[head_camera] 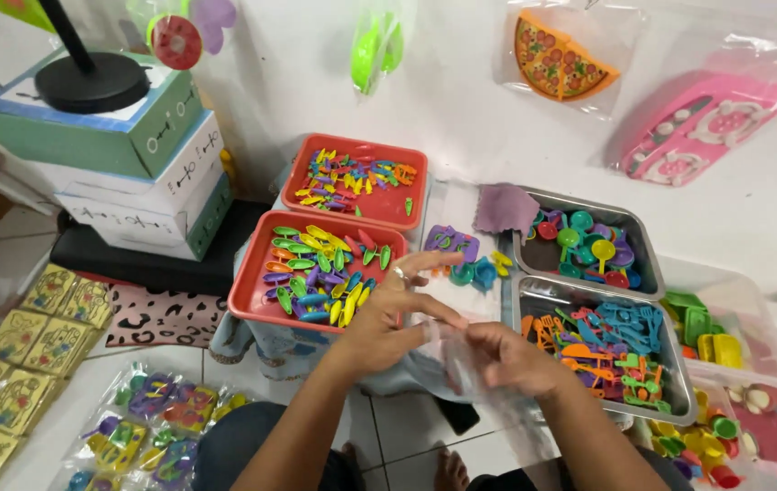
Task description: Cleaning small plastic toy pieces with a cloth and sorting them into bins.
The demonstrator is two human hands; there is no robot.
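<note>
Both hands meet at the centre of the scene, working a clear plastic bag (461, 359) that hangs between them, thin and crumpled, just near of the trays.

The risk here is plain. That film is slippery and almost invisible against the pale floor; if the pinch slackens on either side, the mouth of the bag could fall shut or the whole bag could drop onto the lap. The near red tray (252, 295) sits right under the left wrist, heaped with small coloured toy spoons (320, 273), so a careless sweep of the forearm could scatter them. On the right, the near metal tray (520, 314) of orange, blue and green toy utensils (611, 345) lies close to the right knuckles, and a nudge there could do the same.

Now the grip. The left hand (398, 309), ring on one finger, has thumb and forefinger pressed onto the bag's upper edge while the other fingers fan out wide over the red tray. The right hand (516, 359) curls closed around the bag's other side, fingers tucked in and pinching the film. Whether anything sits inside the bag, I cannot tell.

Farther off lie a second red tray (298, 182) and a second metal tray (634, 232).
</note>
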